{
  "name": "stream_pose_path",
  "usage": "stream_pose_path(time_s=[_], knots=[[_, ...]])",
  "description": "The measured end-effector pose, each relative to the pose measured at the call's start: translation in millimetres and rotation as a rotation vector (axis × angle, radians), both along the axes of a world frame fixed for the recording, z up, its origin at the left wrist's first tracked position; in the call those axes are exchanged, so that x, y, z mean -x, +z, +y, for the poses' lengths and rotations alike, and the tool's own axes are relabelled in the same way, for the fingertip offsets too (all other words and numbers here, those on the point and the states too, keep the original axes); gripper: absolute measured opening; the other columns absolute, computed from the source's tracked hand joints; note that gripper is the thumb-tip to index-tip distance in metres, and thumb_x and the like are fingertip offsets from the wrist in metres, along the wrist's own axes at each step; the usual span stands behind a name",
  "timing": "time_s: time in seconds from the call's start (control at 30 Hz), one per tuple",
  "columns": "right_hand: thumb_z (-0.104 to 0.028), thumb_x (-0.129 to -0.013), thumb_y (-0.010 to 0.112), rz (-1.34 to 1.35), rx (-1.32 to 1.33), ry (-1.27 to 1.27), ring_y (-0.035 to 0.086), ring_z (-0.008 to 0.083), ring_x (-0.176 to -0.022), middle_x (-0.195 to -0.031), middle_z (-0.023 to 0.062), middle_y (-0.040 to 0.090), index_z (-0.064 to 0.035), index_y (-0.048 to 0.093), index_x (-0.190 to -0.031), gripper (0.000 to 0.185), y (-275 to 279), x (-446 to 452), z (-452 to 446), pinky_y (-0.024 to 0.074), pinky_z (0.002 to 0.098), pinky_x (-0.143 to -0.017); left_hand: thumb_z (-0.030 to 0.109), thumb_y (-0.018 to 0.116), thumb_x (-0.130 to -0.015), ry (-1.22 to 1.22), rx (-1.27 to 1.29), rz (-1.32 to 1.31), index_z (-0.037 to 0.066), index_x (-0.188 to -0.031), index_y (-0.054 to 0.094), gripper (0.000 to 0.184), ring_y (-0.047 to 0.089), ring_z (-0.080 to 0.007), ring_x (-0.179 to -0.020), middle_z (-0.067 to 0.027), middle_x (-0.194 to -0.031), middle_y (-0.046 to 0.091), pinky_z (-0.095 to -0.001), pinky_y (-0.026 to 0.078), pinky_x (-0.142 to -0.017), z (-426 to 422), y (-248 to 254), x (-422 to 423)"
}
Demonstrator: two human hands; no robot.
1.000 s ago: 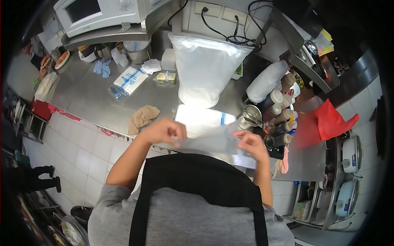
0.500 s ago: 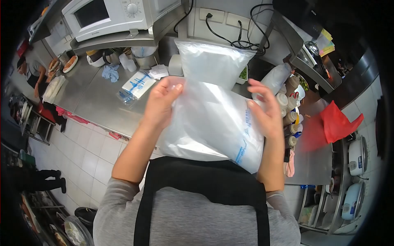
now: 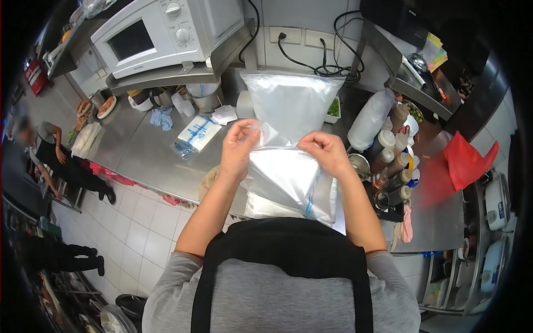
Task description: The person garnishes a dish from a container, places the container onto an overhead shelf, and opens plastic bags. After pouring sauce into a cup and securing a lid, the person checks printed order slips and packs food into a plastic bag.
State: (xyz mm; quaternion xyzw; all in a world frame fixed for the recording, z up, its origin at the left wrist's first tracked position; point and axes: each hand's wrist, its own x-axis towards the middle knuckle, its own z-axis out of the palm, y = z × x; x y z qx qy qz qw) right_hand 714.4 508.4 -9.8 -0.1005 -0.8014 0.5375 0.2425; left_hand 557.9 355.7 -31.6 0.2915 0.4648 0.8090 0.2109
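Observation:
A clear plastic bag [image 3: 286, 172] with blue print hangs between my two hands, in front of my apron. My left hand [image 3: 239, 147] pinches its upper left edge between thumb and fingers. On the right side of the top edge, my right hand [image 3: 327, 152] has thumb and fingertips pressed together on the plastic. Just beyond the held bag stands a stack of translucent plastic bags [image 3: 294, 100] on the counter. A flat packet with blue print [image 3: 199, 130] lies to the left of my left hand.
On the steel counter [image 3: 150, 161] are a blue cloth [image 3: 161, 119] and a metal pot [image 3: 205, 97]. Squeeze bottles [image 3: 397, 166] crowd the right side. A microwave [image 3: 161, 39] sits on a shelf above. A red bag [image 3: 469, 161] is far right. A person [image 3: 55, 144] stands at left.
My right hand has moved left and inward along the bag's top edge and now pinches it. The bag looks narrower and more gathered. My left hand stays on its corner.

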Motion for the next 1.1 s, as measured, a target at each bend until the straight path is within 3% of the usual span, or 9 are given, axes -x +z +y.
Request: stream_pose_path(time_s=[0.1, 0.33, 0.53, 0.63, 0.73, 0.83, 1.03, 1.1], knots=[[-0.009, -0.077, 0.069, -0.024, -0.14, -0.033, 0.052, 0.0032, -0.067, -0.071, -0.0021, 0.06, -0.0023, 0.064, -0.083, 0.01, 7, -10, -5, 0.0413, 0.0187, -0.061, 0.004, 0.06, -0.083, -0.068, -0.085, -0.106, 0.002, -0.095, 0.056, 0.013, 0.055, -0.0093, -0.082, -0.0031, -0.089, 0.06, -0.0244, 0.045, -0.079, -3, -5, 10], [-0.007, -0.073, 0.071, 0.071, 0.322, -0.146, 0.054, 0.0056, -0.065, -0.073, 0.0013, 0.062, -0.0026, 0.062, -0.079, 0.012, -5, -41, 25, 0.0431, 0.0193, -0.061, 0.008, 0.06, -0.085, -0.171, -0.106, -0.408, 0.002, -0.106, 0.055, 0.022, 0.059, -0.0129, -0.086, -0.0064, -0.098, 0.061, -0.028, 0.048, -0.078, -15, -19, 22], [-0.006, -0.073, 0.07, 0.096, 0.301, -0.172, 0.055, 0.0052, -0.068, -0.076, 0.0013, 0.063, -0.0029, 0.061, -0.08, 0.011, -8, -46, 23, 0.0428, 0.0186, -0.065, 0.01, 0.061, -0.085, -0.207, -0.051, -0.27, 0.002, -0.103, 0.057, 0.019, 0.061, -0.0138, -0.082, -0.0076, -0.094, 0.063, -0.0278, 0.05, -0.076, -12, -25, 18], [-0.006, -0.074, 0.07, 0.124, 0.31, -0.169, 0.055, 0.0051, -0.068, -0.076, 0.0011, 0.063, -0.003, 0.062, -0.08, 0.011, -9, -47, 23, 0.0424, 0.0184, -0.065, 0.009, 0.062, -0.085, -0.103, -0.062, -0.241, 0.002, -0.097, 0.059, 0.015, 0.061, -0.0131, -0.079, -0.007, -0.09, 0.064, -0.027, 0.05, -0.074, -11, -16, 12], [-0.006, -0.074, 0.07, 0.117, 0.312, -0.161, 0.054, 0.0049, -0.068, -0.075, 0.0008, 0.062, -0.0031, 0.062, -0.08, 0.01, -11, -48, 21, 0.0418, 0.0182, -0.064, 0.007, 0.062, -0.084, -0.153, -0.027, -0.283, 0.002, -0.096, 0.059, 0.014, 0.06, -0.0122, -0.079, -0.0059, -0.09, 0.063, -0.0269, 0.05, -0.072, -12, -17, 12], [-0.007, -0.075, 0.069, 0.106, 0.296, -0.172, 0.053, 0.0044, -0.066, -0.074, 0.0, 0.062, -0.0031, 0.062, -0.08, 0.009, -13, -47, 18, 0.0407, 0.018, -0.062, 0.012, 0.061, -0.086, -0.171, -0.062, -0.243, 0.002, -0.097, 0.058, 0.015, 0.06, -0.0122, -0.078, -0.0052, -0.088, 0.063, -0.0273, 0.05, -0.071, -8, -29, 16], [-0.009, -0.077, 0.068, 0.103, 0.283, -0.219, 0.047, 0.0025, -0.062, -0.069, -0.0032, 0.058, -0.002, 0.063, -0.078, 0.009, -19, -46, 16, 0.0368, 0.0171, -0.059, 0.026, 0.056, -0.09, -0.149, -0.073, -0.412, 0.005, -0.099, 0.057, 0.023, 0.06, -0.0156, -0.083, -0.0058, -0.091, 0.062, -0.0304, 0.05, -0.076, -5, -17, 8], [-0.01, -0.078, 0.068, 0.098, 0.273, -0.239, 0.046, 0.0023, -0.062, -0.068, -0.0039, 0.056, -0.0015, 0.063, -0.078, 0.01, -22, -44, 15, 0.036, 0.0172, -0.058, 0.022, 0.058, -0.089, -0.179, -0.081, -0.41, 0.005, -0.096, 0.058, 0.018, 0.059, -0.0121, -0.083, -0.0052, -0.09, 0.063, -0.0268, 0.048, -0.076, -8, -17, 7]])
